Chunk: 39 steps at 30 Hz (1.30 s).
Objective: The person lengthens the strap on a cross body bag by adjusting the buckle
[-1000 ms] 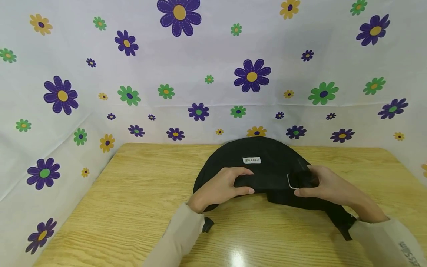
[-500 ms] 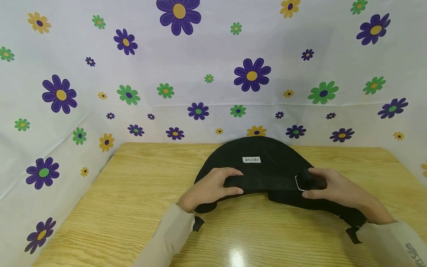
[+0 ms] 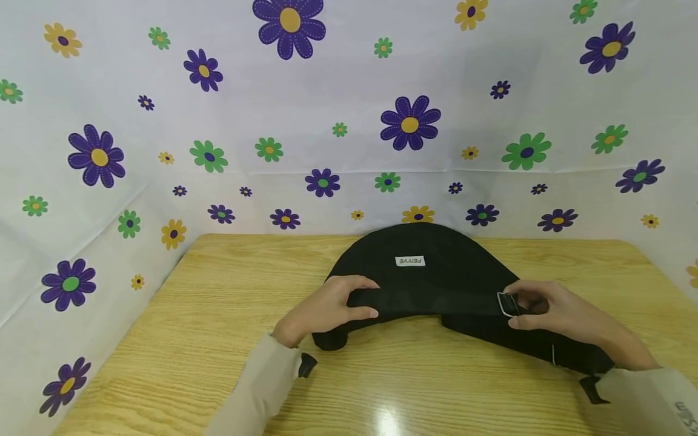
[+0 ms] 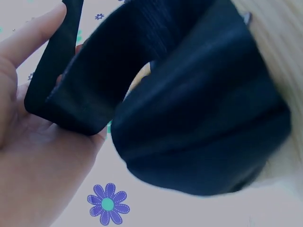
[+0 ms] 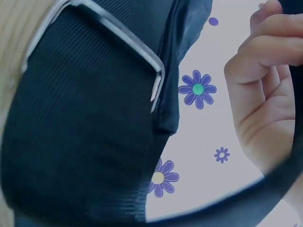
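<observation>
Taking the white label (image 3: 410, 261) as the landmark, the black fabric piece (image 3: 425, 277) that bore it lay curved on the wooden table (image 3: 245, 290), its rounded edge on the label's far side, towards the flowered cloth (image 3: 349, 79). On the near side of the label a flat strap (image 3: 431, 303) ran across between the two hands. The left hand (image 3: 322, 306), to the left of the label and nearer the wearer, was bent round the strap, thumb along one edge and forefinger along the other; the left wrist view showed the strap folded against the palm. The right hand (image 3: 564, 315), to the right of the label and also nearer, had curled fingers pinching the strap just beside a metal buckle (image 3: 500, 303). Below and right of the label, a broad black band (image 3: 507, 339) slanted away under the right hand, crossed by a thin metal bar (image 3: 554, 356) and leading towards a black tab (image 3: 592, 390) by the right sleeve (image 3: 643, 399). Lower left of the label, a small black clip (image 3: 308, 365) showed just beside the left sleeve (image 3: 259, 378). A metal frame loomed large in the right wrist view; which one could not be told.
</observation>
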Tool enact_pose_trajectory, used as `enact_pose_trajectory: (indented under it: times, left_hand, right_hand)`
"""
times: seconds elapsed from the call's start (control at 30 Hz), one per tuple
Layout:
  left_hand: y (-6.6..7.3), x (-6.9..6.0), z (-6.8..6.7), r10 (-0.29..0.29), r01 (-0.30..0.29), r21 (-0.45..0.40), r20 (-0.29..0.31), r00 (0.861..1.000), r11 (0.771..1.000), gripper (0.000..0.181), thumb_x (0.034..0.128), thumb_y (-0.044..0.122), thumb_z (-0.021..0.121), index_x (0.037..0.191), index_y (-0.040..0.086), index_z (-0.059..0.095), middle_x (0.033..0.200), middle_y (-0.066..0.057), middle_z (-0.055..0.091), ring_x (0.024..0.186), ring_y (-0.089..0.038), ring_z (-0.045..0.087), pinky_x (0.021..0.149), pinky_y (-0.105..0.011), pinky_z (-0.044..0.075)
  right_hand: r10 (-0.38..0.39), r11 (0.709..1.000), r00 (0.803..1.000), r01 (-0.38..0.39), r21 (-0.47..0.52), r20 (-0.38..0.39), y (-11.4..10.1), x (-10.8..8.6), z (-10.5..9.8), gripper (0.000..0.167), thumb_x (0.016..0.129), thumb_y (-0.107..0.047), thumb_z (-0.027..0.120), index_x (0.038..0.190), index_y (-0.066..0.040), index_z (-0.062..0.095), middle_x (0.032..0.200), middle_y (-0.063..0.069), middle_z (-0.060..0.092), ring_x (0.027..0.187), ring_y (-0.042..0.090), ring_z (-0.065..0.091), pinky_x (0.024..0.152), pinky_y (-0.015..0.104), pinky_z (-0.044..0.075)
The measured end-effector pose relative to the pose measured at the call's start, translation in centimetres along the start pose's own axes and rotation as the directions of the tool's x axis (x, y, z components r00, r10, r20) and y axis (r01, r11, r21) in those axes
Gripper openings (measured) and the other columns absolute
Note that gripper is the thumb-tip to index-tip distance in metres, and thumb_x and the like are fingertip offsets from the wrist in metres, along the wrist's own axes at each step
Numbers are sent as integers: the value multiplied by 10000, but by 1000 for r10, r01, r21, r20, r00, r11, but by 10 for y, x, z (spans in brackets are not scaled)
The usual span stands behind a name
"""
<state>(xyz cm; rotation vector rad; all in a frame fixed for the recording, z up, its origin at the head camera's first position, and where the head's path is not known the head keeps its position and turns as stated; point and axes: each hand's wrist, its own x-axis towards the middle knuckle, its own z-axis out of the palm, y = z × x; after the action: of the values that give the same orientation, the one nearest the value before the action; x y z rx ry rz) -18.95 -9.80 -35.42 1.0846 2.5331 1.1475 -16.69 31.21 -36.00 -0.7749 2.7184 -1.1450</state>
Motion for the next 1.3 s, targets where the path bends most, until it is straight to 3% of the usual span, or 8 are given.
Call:
enact_pose_trajectory:
  times: [0.3, 0.57, 0.77, 0.97, 1.17, 1.3]
  left_hand:
    - [-2, -4, -3, -12, 12, 3, 29, 1000, 1000, 448, 975, 161, 710, 1345, -62, 592, 1381, -186, 589, 1312, -328, 529, 1085, -457, 414]
    - [9, 3, -1, -34, 23, 148, 69, 997, 989, 484, 989, 216, 694, 1384, -35, 569, 1359, -171, 587, 1282, -314, 530, 1075, -446, 418]
    - [31, 21, 6, 0, -23, 172, 132, 991, 985, 512, 995, 251, 686, 1406, -26, 557, 1284, -148, 610, 1189, -280, 550, 1006, -385, 452]
    - [48, 46, 27, 31, -49, 153, 116, 993, 987, 462, 1000, 235, 682, 1391, 7, 584, 1332, -123, 611, 1155, -241, 584, 980, -288, 459]
    - [59, 67, 49, 58, -75, 154, 113, 992, 985, 461, 1001, 255, 681, 1395, 32, 589, 1260, -105, 614, 893, -108, 560, 792, -171, 458]
    - [64, 78, 62, 38, -53, 145, 104, 994, 988, 483, 991, 253, 697, 1407, 38, 578, 1275, -85, 604, 830, -60, 521, 759, -145, 446]
  right_hand:
    - [-64, 998, 998, 64, 17, 16, 6, -4, 0, 377, 851, 17, 761, 1177, 117, 599, 844, -49, 511, 672, 84, 488, 546, 270, 384]
    - [-45, 998, 999, 44, 47, 11, -4, -2, 4, 449, 867, 13, 757, 1247, 133, 551, 875, -21, 561, 725, 81, 519, 590, 249, 431]
    - [0, 994, 998, -7, 105, 61, -18, 3, 5, 471, 907, -17, 735, 1287, 149, 511, 1054, 136, 645, 839, 71, 601, 665, 251, 527]
    - [13, 994, 998, -20, 111, 63, -25, 7, 8, 506, 907, -40, 743, 1309, 154, 503, 1111, 171, 654, 865, 77, 612, 687, 254, 538]
    - [-13, 996, 999, 10, 88, 40, -28, 10, 12, 482, 903, -62, 756, 1300, 114, 547, 1169, 179, 659, 941, 59, 625, 746, 233, 534]
    - [-9, 999, 1000, 8, 36, 28, -31, 12, 13, 482, 898, -95, 771, 1297, 88, 572, 1190, 158, 675, 999, 36, 624, 801, 219, 520]
